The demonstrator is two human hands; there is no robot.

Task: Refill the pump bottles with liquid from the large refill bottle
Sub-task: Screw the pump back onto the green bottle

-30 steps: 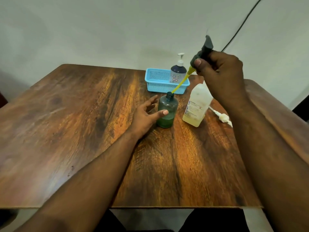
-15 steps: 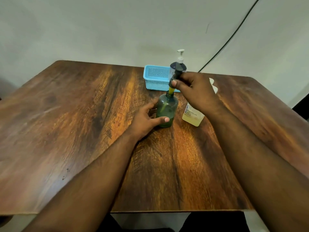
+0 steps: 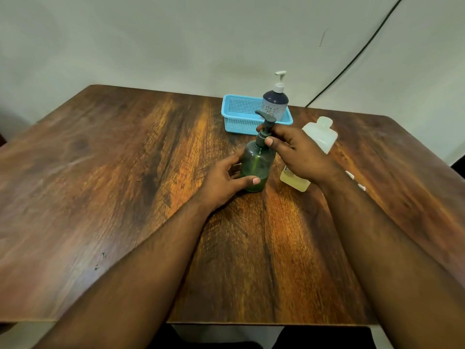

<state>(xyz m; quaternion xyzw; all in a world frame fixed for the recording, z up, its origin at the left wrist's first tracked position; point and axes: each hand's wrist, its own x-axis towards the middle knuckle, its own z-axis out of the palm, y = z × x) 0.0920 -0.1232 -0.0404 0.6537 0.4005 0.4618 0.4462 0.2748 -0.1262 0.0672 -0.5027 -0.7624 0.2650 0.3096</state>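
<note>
Green pump bottle [image 3: 256, 167] now has its dark pump head [image 3: 265, 127] seated in the neck; a second ago I held it high with the tube out. My right hand [image 3: 297, 152] pinches the collar from above. My left hand [image 3: 224, 182] wraps the base. Just behind my right hand stands the refill bottle [image 3: 318, 134], then the blue basket [image 3: 241, 114].

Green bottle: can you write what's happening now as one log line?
step: fitting pump | green bottle: upright on table | left hand: holds bottle | right hand: pinches pump
</note>
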